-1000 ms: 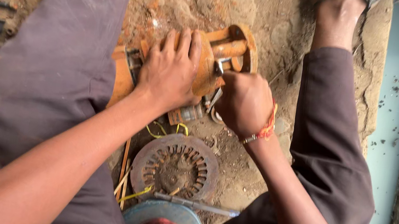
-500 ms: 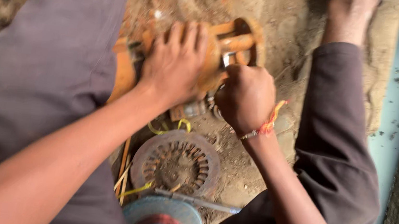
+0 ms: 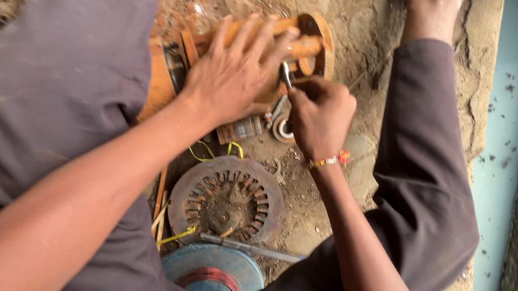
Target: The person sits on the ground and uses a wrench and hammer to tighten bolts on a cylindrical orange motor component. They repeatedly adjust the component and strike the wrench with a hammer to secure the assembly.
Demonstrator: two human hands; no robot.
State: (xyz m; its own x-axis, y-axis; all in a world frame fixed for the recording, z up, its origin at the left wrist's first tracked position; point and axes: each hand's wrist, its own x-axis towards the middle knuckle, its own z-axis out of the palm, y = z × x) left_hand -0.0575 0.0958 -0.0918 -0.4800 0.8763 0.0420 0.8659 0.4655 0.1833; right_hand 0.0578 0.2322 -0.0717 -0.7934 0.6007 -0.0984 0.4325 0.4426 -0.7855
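The left hand (image 3: 231, 80) lies with spread fingers on the orange motor housing (image 3: 302, 42); the right hand (image 3: 319, 117) grips a metal wrench (image 3: 287, 74) just beside it.

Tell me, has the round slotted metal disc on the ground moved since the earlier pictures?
No. The round slotted metal disc lies as before between the orange motor housing and the blue round part; only the camera shifted slightly.

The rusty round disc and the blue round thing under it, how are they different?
The rusty slotted disc is brown all over, with a ring of slots around its middle; the blue round part is blue-grey with red wire coiled inside. The rusty slotted disc shows whole, while the blue round part is partly cut off by the picture's edge. Both are round and lie on the dirt ground.
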